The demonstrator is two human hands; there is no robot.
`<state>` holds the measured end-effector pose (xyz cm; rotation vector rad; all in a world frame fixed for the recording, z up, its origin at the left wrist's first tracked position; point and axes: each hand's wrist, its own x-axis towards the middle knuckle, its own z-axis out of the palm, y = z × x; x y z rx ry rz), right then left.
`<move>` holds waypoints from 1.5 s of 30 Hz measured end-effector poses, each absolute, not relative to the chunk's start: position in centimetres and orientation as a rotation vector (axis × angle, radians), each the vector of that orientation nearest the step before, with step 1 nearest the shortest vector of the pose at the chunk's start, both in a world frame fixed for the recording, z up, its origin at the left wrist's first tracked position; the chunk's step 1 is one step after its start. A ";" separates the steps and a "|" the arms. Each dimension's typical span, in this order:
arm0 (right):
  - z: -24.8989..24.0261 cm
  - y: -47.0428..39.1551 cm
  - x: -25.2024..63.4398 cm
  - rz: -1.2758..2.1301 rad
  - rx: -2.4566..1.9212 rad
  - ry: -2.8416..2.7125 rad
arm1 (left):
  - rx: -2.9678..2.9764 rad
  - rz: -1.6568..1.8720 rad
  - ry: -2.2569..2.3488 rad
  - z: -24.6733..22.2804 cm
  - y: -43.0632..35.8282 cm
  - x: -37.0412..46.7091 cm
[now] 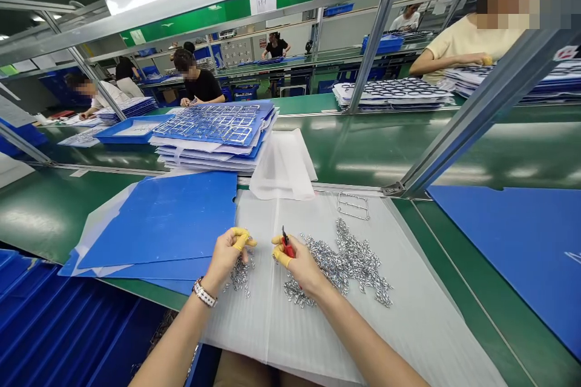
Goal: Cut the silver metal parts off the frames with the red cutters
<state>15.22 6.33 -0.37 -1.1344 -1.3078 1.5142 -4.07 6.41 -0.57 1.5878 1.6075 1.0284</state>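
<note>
My right hand point(299, 260), with yellow finger covers, is wrapped round red-handled cutters point(287, 248), their dark tip pointing up and away. Its thumb and fingertip meet, but anything between them is too small to make out. Across a small gap, my left hand point(230, 252) is closed in a pinch, also in yellow covers; what it holds, if anything, cannot be seen. Under the left hand lies a small heap of shiny silver pieces point(240, 278). A larger pile of similar silver pieces point(349, 260) spreads to the right of my right hand.
A thin silver frame point(353, 206) lies at the back of the white sheet point(408, 314). Blue plastic sheets point(167, 217) are at left, below a stack of silver frames on blue sheets point(213, 124). A metal post point(481, 109) slants at right. Several people work beyond.
</note>
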 end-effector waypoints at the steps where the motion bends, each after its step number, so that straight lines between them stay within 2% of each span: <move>1: -0.4 6.3 14.9 1.517 -1.131 -1.307 | 1.547 1.057 1.601 -0.6 6.4 -3.9; 5: -0.4 6.7 14.8 1.500 -1.142 -1.315 | 1.514 1.089 1.642 -0.8 6.4 -3.8; 10: -0.4 7.5 16.9 1.432 -1.215 -1.342 | 1.754 0.950 1.777 -0.8 6.8 -4.6; 16: -0.7 7.7 16.9 1.022 -1.477 -1.839 | 2.269 0.640 1.804 0.8 9.9 -5.4; 23: -1.7 9.3 14.7 0.757 -1.485 -2.174 | 2.672 0.194 1.567 1.7 13.9 -4.9; 29: -2.1 9.2 14.8 0.647 -1.542 -2.289 | 2.767 0.055 1.524 1.8 14.2 -5.1; 37: -1.5 10.1 16.1 0.852 -1.486 -2.077 | 2.607 0.228 1.565 1.9 13.9 -5.8; 45: -0.6 7.6 17.0 1.134 -1.264 -1.563 | 2.122 0.805 1.536 2.7 10.7 -5.5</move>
